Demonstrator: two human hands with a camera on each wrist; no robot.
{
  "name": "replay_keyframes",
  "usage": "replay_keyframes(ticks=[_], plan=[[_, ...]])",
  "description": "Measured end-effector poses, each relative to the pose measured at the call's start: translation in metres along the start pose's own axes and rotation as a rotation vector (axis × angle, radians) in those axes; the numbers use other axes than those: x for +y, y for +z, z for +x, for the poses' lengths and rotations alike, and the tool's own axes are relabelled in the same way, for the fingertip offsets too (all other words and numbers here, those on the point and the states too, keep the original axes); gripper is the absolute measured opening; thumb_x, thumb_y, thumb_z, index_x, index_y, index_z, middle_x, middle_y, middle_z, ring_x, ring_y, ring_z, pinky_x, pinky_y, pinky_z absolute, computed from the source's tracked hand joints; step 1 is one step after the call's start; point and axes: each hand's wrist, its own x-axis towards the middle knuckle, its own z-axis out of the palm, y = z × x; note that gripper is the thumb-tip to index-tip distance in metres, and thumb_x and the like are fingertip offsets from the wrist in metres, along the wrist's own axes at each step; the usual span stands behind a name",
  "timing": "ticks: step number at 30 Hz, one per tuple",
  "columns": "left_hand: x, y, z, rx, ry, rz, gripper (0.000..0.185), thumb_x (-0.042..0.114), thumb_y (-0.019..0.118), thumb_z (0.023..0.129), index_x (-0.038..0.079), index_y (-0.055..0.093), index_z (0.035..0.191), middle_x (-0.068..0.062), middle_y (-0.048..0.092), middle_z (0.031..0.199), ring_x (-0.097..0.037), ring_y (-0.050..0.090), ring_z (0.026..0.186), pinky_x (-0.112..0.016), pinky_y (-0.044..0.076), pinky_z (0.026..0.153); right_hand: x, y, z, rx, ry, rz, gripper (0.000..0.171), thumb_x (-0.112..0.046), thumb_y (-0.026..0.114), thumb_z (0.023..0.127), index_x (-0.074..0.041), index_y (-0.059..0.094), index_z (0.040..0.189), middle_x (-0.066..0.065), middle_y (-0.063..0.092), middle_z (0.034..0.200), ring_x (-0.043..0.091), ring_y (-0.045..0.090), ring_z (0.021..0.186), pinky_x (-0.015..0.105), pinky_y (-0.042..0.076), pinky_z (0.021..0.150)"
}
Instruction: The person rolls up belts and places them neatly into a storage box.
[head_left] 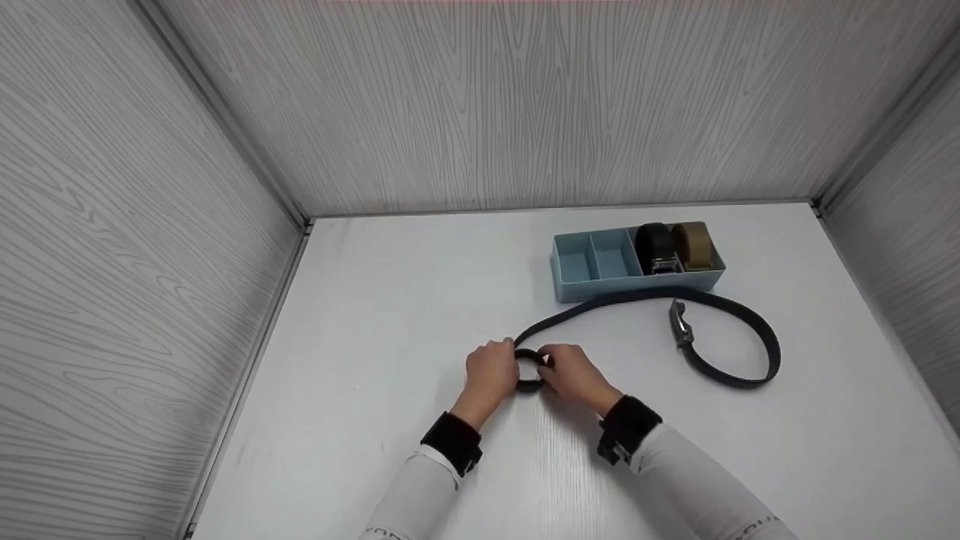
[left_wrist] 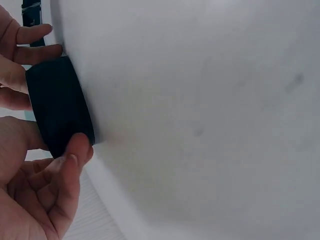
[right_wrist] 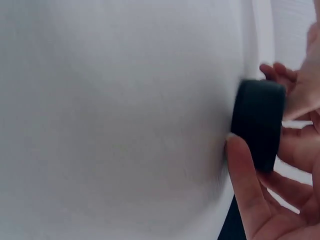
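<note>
A black belt [head_left: 766,337] lies on edge on the white table, its far end rolled into a ring-shaped coil [head_left: 529,386] between both hands. My left hand [head_left: 491,371] grips the coil's left side, where the strap leads away. On the opposite side, my right hand [head_left: 574,373] pinches the coil between thumb and fingers. The left wrist view has the left thumb pressed on the outer face of the coil [left_wrist: 60,105]. In the right wrist view a right digit lies along the coil [right_wrist: 257,125]. The metal buckle [head_left: 681,324] rests on the right, away from both hands.
Behind the strap stands a blue divided box [head_left: 637,286]. Its right compartments hold a rolled black belt [head_left: 655,244] with a metal buckle and a rolled brown belt [head_left: 695,246]. Pale wood-grain panels [head_left: 465,105] enclose the table at the back and sides.
</note>
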Motion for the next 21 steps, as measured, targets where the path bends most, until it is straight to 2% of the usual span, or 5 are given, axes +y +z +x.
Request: replay_keyframes(ticks=[5,9,13,16,21], plan=[[0.001,0.001,-0.001,-0.034,0.076,0.017,0.01,0.008,0.067,0.086,0.005,0.068,0.095,-0.01,0.066,0.085,-0.027,0.067,0.076,-0.038,0.052,0.06,-0.003,0.006,-0.001,0.085,-0.086,-0.129,0.015,0.008,0.065,0.083,-0.002,0.073,0.091,0.004,0.063,0.073,0.016,0.054,0.066,0.037,0.047,0.064],[0.0,0.002,-0.002,0.003,0.122,0.045,0.007,0.013,0.068,0.086,0.008,0.07,0.081,-0.009,0.067,0.076,-0.026,0.066,0.067,-0.038,0.05,0.054,0.0,0.008,-0.004,0.106,-0.106,-0.194,0.017,0.006,0.065,0.083,-0.005,0.075,0.091,0.003,0.063,0.075,0.018,0.057,0.07,0.038,0.048,0.067],[0.002,0.002,-0.002,0.054,0.123,0.058,0.007,0.008,0.07,0.081,0.008,0.071,0.073,-0.009,0.067,0.069,-0.026,0.064,0.061,-0.038,0.049,0.051,0.003,0.005,-0.005,0.108,-0.042,-0.088,0.01,0.0,0.066,0.087,-0.004,0.074,0.092,0.001,0.068,0.081,0.015,0.061,0.075,0.036,0.05,0.071],[0.005,0.003,-0.001,0.04,0.088,0.049,0.004,0.006,0.068,0.079,0.006,0.071,0.075,-0.01,0.068,0.071,-0.027,0.065,0.061,-0.039,0.05,0.052,0.004,0.003,-0.006,0.107,0.02,-0.019,0.007,-0.009,0.07,0.089,-0.003,0.072,0.092,0.0,0.067,0.077,0.012,0.061,0.071,0.033,0.05,0.068],[0.009,0.004,-0.001,0.001,0.041,0.01,0.003,0.006,0.067,0.081,0.004,0.065,0.08,-0.014,0.068,0.078,-0.031,0.066,0.067,-0.041,0.051,0.057,0.004,0.004,-0.011,0.101,0.124,0.063,0.018,-0.017,0.074,0.087,-0.001,0.068,0.091,0.0,0.062,0.069,0.014,0.059,0.062,0.032,0.048,0.061]])
